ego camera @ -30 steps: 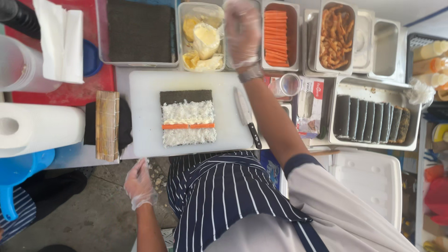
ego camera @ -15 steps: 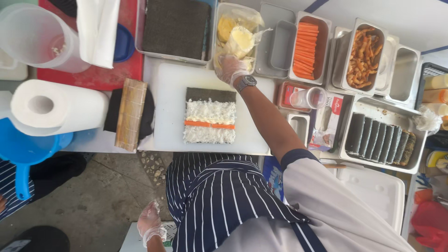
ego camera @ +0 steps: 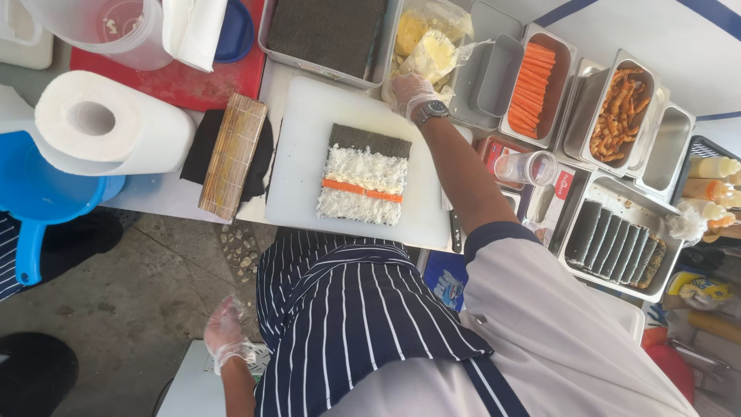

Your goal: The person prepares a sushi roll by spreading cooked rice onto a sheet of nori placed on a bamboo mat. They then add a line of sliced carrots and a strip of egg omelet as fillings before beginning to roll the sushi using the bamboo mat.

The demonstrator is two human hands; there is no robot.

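A dark seaweed sheet [ego camera: 363, 174] spread with white rice and one orange carrot strip lies on the white cutting board [ego camera: 305, 154]. My right hand [ego camera: 409, 91], gloved and wearing a wristwatch, reaches past the board to the near edge of a steel tray of yellow food in plastic film [ego camera: 428, 46]; its fingertips touch the film and their grip is hidden. My left hand [ego camera: 225, 336], also gloved, hangs low beside my striped apron with loose fingers and nothing in it, just above a white box [ego camera: 189, 386].
A rolled bamboo mat [ego camera: 231, 154] and a paper towel roll [ego camera: 108, 123] lie left of the board. Behind are trays of seaweed sheets [ego camera: 324, 31], carrot sticks [ego camera: 532, 77] and brown strips [ego camera: 617, 108]. A knife [ego camera: 455, 228], a plastic cup [ego camera: 529, 166] and a tray of dark rolls [ego camera: 617, 247] sit right.
My right hand has come back from the far trays to the yellow food tray. My left hand has dropped lower beside the apron. The view has shifted right.
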